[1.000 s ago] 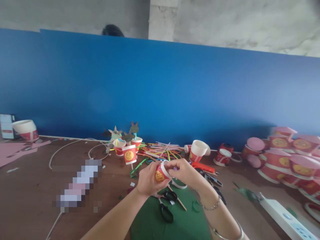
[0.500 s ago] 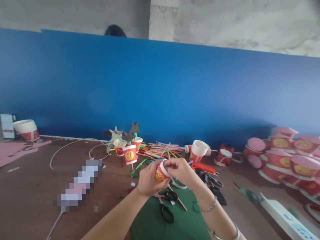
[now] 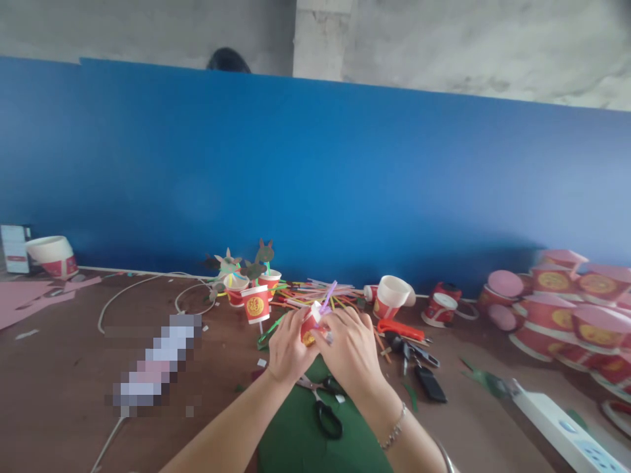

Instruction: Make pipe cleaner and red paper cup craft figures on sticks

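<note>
Head view: the left hand (image 3: 288, 347) is clamped around a small red-and-white paper cup (image 3: 308, 324), held tilted above a dark green flat sheet (image 3: 290, 450). The right hand (image 3: 351, 341) is bent over the cup's near side, by the lower end of a thin purple plastic straw (image 3: 328, 296); whether its fingertips pinch straw or cup cannot be told. Judged step: fitting straw to cup. The next move calls for a firm but uncrushing left grip and careful right-hand guidance. Markings: the held cup's yellow print is partly covered; a standing red paper cup (image 3: 257, 305) bears a round yellow emblem, its characters unreadable. No brand name is legible.
</note>
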`<state>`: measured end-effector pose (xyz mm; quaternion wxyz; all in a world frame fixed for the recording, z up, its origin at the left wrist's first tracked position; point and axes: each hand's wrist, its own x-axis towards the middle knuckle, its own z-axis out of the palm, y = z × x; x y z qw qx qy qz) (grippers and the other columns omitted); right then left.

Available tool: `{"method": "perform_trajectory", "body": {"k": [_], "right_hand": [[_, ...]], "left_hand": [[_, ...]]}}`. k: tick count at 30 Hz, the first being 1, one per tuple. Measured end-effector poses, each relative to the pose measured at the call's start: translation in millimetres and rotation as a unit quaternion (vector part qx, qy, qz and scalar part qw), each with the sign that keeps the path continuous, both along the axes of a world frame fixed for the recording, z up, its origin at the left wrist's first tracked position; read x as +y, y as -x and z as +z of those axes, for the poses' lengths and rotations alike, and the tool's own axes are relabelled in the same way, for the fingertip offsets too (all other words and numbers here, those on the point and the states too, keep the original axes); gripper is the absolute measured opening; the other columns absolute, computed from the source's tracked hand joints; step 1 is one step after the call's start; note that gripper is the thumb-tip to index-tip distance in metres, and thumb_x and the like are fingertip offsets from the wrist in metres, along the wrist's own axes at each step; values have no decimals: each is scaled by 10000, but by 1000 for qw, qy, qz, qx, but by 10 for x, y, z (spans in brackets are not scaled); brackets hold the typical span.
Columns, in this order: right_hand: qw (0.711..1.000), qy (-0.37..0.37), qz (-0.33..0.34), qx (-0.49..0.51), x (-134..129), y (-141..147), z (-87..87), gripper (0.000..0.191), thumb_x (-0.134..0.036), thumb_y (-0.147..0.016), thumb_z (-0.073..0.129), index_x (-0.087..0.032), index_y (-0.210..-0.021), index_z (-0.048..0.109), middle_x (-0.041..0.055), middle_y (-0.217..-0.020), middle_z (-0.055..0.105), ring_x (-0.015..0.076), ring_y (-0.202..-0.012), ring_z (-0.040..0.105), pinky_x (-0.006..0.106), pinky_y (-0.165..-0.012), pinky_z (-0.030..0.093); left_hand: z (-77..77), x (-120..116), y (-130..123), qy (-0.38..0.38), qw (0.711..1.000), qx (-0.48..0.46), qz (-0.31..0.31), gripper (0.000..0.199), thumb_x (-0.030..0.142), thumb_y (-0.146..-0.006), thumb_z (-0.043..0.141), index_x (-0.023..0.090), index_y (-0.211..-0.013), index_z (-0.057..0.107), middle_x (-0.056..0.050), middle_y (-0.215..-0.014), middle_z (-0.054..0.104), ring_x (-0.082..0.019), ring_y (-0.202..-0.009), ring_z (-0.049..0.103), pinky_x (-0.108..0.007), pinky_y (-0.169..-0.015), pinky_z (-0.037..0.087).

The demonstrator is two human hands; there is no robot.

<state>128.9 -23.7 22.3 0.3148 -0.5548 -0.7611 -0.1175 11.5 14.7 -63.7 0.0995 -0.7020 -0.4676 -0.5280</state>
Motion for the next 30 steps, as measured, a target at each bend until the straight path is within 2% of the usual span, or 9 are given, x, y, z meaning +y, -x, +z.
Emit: {"method": "perform_trajectory", "body": {"k": [7,18,25,30], "right_hand": [[1000,-2,-10,20,5,-4,-35,156,-153,-788,595,-203,-659,668,3,-685,693,175,-755,576,306,-741,269],[994,78,-73,-2,-12,27,-21,177,-202,-756,573,-195,-600,659,43,-625,696,191,-669,612,319,-699,275],[991,72,-108,-24,16,62,-96,226,-156,-766,511,-179,-574,627,63,-613,695,187,-622,618,318,-694,294],[994,81,-76,-3,25,48,-81,207,-154,-765,518,-184,-586,617,51,-648,703,179,-643,622,300,-660,292]], "left_hand": [[9,19,23,25,1000,11,9,413,263,-812,583,191,-1203,474,-84,-1030,629,-230,-967,596,-346,-834,509],[51,21,47,-5,997,68,25,422,184,-785,598,197,-1189,478,-86,-998,616,-241,-918,586,-357,-785,522],[48,17,30,-15,997,69,27,431,202,-802,602,230,-1209,463,-79,-1005,618,-238,-912,587,-364,-770,532],[62,20,41,-14,998,61,26,440,200,-795,603,235,-1213,471,-81,-987,613,-239,-909,590,-370,-757,538]]}}
